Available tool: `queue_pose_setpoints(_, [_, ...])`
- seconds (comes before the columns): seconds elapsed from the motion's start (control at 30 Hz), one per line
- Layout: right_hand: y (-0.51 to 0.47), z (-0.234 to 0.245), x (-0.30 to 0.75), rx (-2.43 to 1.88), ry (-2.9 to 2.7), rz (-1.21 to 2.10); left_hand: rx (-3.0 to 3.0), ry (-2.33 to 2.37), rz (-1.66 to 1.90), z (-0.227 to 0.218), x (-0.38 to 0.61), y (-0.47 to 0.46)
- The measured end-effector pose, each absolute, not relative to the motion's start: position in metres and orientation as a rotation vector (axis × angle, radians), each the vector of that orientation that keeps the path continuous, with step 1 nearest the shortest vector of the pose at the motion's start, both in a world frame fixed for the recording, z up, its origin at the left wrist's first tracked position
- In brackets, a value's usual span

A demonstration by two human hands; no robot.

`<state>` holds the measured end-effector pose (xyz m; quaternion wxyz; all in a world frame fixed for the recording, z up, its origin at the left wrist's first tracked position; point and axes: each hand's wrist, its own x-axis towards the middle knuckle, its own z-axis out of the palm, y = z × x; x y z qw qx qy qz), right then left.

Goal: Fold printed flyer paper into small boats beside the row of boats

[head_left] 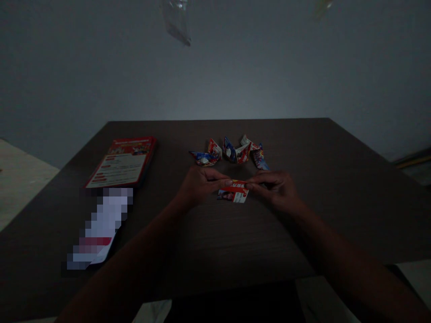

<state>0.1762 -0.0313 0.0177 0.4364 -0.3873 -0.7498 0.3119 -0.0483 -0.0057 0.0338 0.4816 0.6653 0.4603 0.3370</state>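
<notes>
A small folded piece of printed paper (233,193), red and white with a picture, is held between both hands over the middle of the table. My left hand (204,183) pinches its upper left edge between thumb and fingers. At the upper right edge, my right hand (274,186) grips it the same way. Just beyond the hands lie several folded paper shapes with pointed ends, among them a blue and red one (206,154), a middle one (235,150) and a right one (257,152).
On the left of the dark wooden table (215,251) sits a stack of red and white printed leaflets (121,161). Nearer me lies a phone-like device (101,229) with a blurred-out bright screen. A clear plastic bag (177,20) hangs against the wall behind.
</notes>
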Motion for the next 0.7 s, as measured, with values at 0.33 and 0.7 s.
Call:
queue_pose_setpoints(0.33, [-0.03, 0.013, 0.176, -1.08, -1.726, 0.876, 1.507, 1.068, 0.838, 0.023, -0.043, -0.007])
queue_pose_setpoints(0.7, [-0.031, 0.015, 0.174, -1.111, -1.616, 1.02, 1.554, 1.052, 0.937, 0.023, -0.041, -0.009])
